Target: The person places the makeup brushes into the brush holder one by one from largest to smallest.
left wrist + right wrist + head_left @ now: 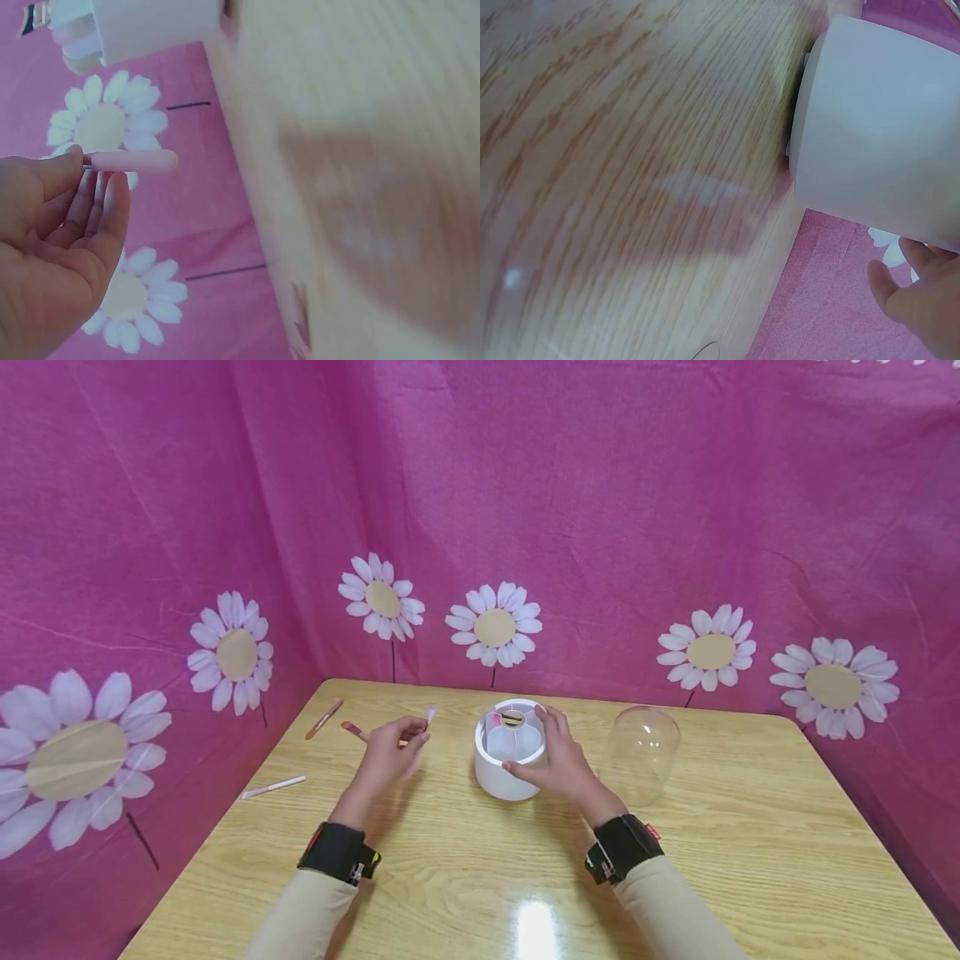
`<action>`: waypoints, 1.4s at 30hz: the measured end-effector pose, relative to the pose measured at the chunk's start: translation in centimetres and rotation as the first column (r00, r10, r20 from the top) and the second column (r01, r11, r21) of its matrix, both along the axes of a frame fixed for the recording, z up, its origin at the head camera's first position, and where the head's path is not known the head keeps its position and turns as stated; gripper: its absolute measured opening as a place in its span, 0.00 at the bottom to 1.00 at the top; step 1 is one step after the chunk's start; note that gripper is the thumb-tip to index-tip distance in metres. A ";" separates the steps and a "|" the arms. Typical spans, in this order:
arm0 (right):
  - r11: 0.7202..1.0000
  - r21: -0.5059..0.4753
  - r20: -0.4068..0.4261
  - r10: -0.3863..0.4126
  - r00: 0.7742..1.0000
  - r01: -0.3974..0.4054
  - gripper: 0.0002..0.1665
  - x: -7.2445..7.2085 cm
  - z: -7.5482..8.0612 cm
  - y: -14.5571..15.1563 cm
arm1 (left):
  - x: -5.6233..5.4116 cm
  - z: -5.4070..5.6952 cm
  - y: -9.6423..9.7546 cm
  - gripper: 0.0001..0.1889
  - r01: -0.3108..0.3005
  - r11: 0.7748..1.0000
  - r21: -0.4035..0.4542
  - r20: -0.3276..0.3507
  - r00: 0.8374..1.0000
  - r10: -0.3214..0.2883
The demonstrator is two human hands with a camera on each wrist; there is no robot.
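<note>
My left hand (390, 750) pinches a makeup brush (413, 765) above the table, its pale bristles up and pink handle down. The left wrist view shows the brush's pink handle (139, 160) standing out past the thumb and fingertips. A round white brush holder (507, 781) with inner compartments stands upright on the table. My right hand (558, 760) grips its right side, thumb at the front and fingers at the back rim. In the right wrist view, the holder's smooth wall (885, 127) fills the upper right, with part of the hand (922, 296) below it.
A clear dome cover (642, 756) stands right of the holder, behind the right forearm. On the left lie a brown brush (324, 719), a white-handled brush (274, 787) and another brush (353, 729) partly hidden by the left hand. A pink curtain (585, 510) hangs behind the wooden table.
</note>
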State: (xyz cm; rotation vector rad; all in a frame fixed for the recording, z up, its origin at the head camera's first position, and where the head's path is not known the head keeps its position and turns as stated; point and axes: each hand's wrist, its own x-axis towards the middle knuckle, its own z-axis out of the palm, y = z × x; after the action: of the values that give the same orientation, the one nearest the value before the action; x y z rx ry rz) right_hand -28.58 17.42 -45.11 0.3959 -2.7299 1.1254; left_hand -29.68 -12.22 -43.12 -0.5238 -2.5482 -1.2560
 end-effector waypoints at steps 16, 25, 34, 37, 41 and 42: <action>1.000 0.006 -0.003 -0.006 1.000 0.006 0.64 -0.1 -0.2 0.1 | -0.7 3.2 4.9 0.09 0.080 0.990 0.114 -0.085 0.994 -0.070; 1.000 0.008 -0.013 -0.001 1.000 0.001 0.65 -0.1 -0.2 0.1 | -0.9 3.8 6.7 0.10 0.106 0.980 0.170 -0.124 0.989 -0.086; 1.000 -0.003 0.000 0.007 1.000 -0.007 0.65 0.1 0.0 0.0 | -1.2 3.3 7.6 0.09 0.146 0.985 0.092 -0.086 0.987 -0.139; 1.000 -0.003 -0.003 0.006 1.000 -0.006 0.65 0.1 0.0 0.0 | -1.4 2.8 7.8 0.09 0.145 0.987 0.063 -0.052 0.989 -0.142; 1.000 -0.001 -0.008 0.005 1.000 -0.005 0.65 0.0 -0.1 0.0 | -1.5 2.0 7.8 0.07 0.145 0.989 0.035 -0.024 0.989 -0.144; 1.000 0.000 -0.009 0.006 1.000 -0.006 0.65 0.0 -0.2 0.0 | -1.5 1.9 7.8 0.07 0.144 0.989 0.029 -0.025 0.989 -0.143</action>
State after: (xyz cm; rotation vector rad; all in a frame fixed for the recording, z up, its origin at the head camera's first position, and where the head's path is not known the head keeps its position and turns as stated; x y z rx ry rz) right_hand -28.58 17.42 -45.31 0.4085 -2.7230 1.1227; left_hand -31.20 -4.42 -41.26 -0.7226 -2.5060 -1.3265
